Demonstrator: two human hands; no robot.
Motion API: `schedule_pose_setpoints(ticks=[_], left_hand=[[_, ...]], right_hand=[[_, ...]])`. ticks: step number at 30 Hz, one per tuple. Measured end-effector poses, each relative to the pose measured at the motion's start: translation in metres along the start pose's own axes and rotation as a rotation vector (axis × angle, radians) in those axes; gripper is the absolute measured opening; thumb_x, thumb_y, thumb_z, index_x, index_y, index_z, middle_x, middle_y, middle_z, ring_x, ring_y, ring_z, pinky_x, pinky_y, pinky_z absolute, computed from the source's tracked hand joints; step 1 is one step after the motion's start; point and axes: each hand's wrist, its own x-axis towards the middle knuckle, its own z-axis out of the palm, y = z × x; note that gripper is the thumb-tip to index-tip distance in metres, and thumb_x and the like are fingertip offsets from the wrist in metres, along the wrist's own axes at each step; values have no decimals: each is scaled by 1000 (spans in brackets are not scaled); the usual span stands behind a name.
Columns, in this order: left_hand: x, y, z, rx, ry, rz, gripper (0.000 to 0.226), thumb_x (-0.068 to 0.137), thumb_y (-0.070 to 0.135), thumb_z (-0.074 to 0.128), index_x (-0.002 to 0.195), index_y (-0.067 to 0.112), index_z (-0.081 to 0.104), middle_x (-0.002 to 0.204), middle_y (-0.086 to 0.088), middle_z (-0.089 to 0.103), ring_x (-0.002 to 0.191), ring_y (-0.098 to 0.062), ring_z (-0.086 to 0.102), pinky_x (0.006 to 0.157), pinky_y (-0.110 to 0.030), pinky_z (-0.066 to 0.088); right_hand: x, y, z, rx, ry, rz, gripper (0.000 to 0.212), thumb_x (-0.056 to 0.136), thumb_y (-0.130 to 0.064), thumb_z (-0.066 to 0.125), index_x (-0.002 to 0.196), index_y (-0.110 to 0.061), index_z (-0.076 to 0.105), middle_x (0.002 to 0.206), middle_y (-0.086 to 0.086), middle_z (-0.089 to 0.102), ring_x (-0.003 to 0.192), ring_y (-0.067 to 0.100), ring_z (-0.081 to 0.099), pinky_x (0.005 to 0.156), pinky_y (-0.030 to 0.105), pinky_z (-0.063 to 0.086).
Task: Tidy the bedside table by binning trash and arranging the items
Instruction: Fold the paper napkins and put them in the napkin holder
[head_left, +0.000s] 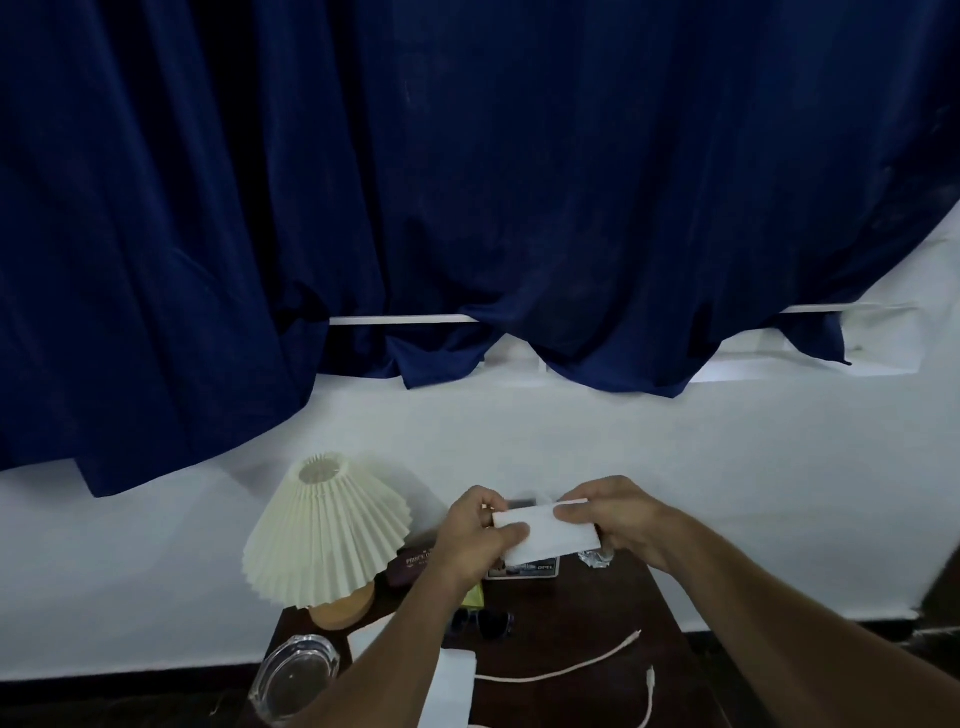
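Forearms reach in from 6 o'clock over the dark wooden counter (597, 618), and both grips meet on a folded white paper (550, 538) held in the air above the counter's far edge, at about 12 o'clock of its top. The left hand (475, 538) pinches the paper's 9 o'clock end, thumb on the near face. The right hand (621, 519) pinches the 3 o'clock end, fingers curled over the top edge.

The paper looks feather-light, limp and matte, probably tissue or thin sheet. It should crease and tear easily, so the folded edges are the place to hold, with little squeeze. Just below, toward 3 o'clock, a crumpled foil wad (596, 558) looks light and crushable. At 9 o'clock stands a pleated cream lamp (324, 535) on a rounded wooden base. At 7 o'clock sits a thick glass ashtray (293, 675), smooth and likely heavy and breakable. Dark sunglasses (485, 621) and a limp pale cable (561, 670) lie between.
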Motion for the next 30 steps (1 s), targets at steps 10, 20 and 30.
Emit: schedule_pose_setpoints(ticks=[10, 20, 30], left_hand=[[50, -21, 9, 6, 34, 37, 12, 95, 12, 67, 100, 4, 75, 80, -4, 75, 57, -3, 65, 52, -17, 49], [98, -71, 5, 201, 256, 11, 8, 86, 20, 71, 80, 23, 73, 75, 6, 75, 74, -14, 71, 73, -39, 61], [104, -98, 6, 237, 391, 90, 9, 91, 28, 66, 84, 30, 70, 72, 15, 71, 69, 0, 65, 61, -26, 54]], right_hand=[[62, -2, 5, -86, 54, -120, 13, 83, -17, 82, 94, -12, 79, 90, 5, 78, 78, 13, 72, 64, 25, 57], [148, -14, -3, -695, 210, -325, 21, 89, -21, 65, 104, -23, 78, 103, -6, 73, 96, 15, 66, 82, 28, 55], [199, 9, 32, -1050, 111, -297, 22, 88, -15, 56, 93, -22, 76, 92, 0, 74, 84, 23, 67, 75, 36, 59]])
